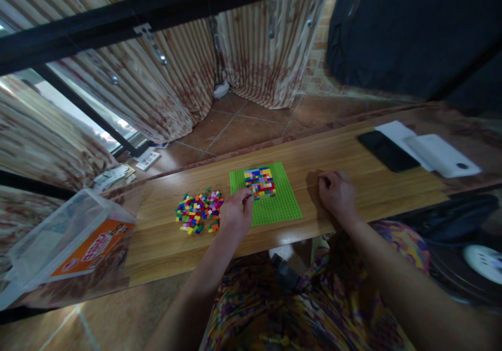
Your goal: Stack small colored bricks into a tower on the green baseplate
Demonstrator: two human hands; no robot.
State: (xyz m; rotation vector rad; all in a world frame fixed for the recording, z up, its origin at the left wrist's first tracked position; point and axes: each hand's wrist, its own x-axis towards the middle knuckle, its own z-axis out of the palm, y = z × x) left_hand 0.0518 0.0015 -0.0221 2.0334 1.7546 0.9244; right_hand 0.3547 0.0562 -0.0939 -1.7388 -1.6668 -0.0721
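Observation:
A green studded baseplate [280, 207] lies on the wooden table, with a block of many-coloured small bricks [260, 182] fitted on its upper middle. My left hand [236, 211] reaches over the plate's left edge, its fingers pinched together at the lower left corner of the brick block. Whatever is between those fingertips is too small to make out. Just left of that hand is a loose pile of coloured bricks [199, 211]. My right hand [336, 193] rests on the table to the right of the baseplate, fingers curled closed, with nothing visible in it.
A clear plastic bin [74, 236] with an orange label stands at the table's left end. On the right lie a black phone-like slab [388, 150] and a white box [443, 155]. Behind the wooden table [164, 257] are striped curtains [259, 53] and a tiled floor.

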